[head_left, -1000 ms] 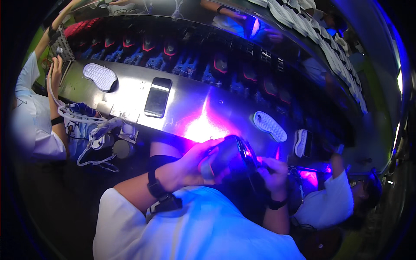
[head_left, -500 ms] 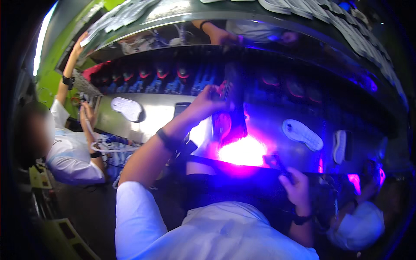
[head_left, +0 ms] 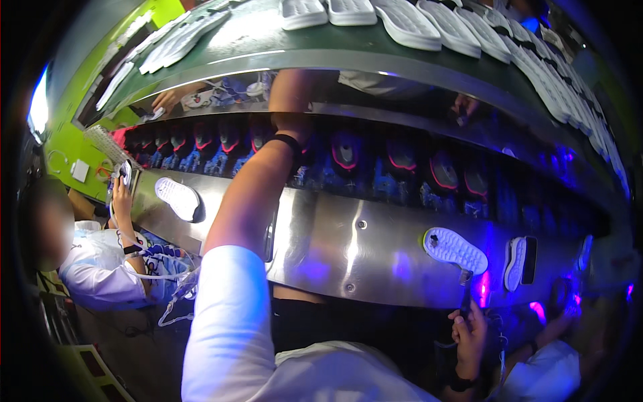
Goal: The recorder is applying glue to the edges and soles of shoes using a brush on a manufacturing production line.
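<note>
My left arm stretches forward over the metal bench. My left hand (head_left: 292,124) is at the row of dark shoe uppers (head_left: 345,153) with pink-red edging, under the steel ledge, and its fingers are hidden. Low on the right, near the bench's front edge, my right hand (head_left: 470,338) is closed around a slim dark tool (head_left: 465,295). The tool's small squarish tip points up at the toe of a white shoe sole (head_left: 457,250) lying on the bench; whether they touch I cannot tell.
The metal bench (head_left: 321,241) also carries a white sole (head_left: 177,198) at left and a white sole (head_left: 515,263) beside a dark slab at right. Several soles (head_left: 408,27) line the upper shelf. A co-worker (head_left: 100,261) works at left, another person (head_left: 546,372) sits at lower right.
My left hand has moved forward from above the bench to the row, and the dark shoe upper it held is out of sight there. My right hand has lowered. The bright pink-violet glare is gone.
</note>
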A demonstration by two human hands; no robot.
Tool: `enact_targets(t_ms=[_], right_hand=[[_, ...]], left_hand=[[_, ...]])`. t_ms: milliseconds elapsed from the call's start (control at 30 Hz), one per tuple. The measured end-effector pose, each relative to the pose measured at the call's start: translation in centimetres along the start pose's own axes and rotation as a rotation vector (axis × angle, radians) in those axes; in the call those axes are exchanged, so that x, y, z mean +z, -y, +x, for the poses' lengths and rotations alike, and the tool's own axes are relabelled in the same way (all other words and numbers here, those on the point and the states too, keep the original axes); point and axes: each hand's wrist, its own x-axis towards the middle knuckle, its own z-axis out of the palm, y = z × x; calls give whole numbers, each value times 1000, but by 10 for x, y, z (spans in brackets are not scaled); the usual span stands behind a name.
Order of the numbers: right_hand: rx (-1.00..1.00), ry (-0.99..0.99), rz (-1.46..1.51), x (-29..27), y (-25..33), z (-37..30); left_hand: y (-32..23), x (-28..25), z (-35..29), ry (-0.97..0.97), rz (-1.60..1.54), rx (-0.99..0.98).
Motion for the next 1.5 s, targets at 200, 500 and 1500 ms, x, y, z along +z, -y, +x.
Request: enact_targets(t_ms=[200, 500, 1500], right_hand=[[142, -60, 83, 20, -11, 24], [-84, 93, 72, 39, -1, 19], [-262, -87, 89, -24, -4, 4]], left_hand=[[-57, 88, -24, -240, 395, 190], [-78, 108, -26, -667, -131, -46], [-200, -67, -308, 663, -495, 539]])
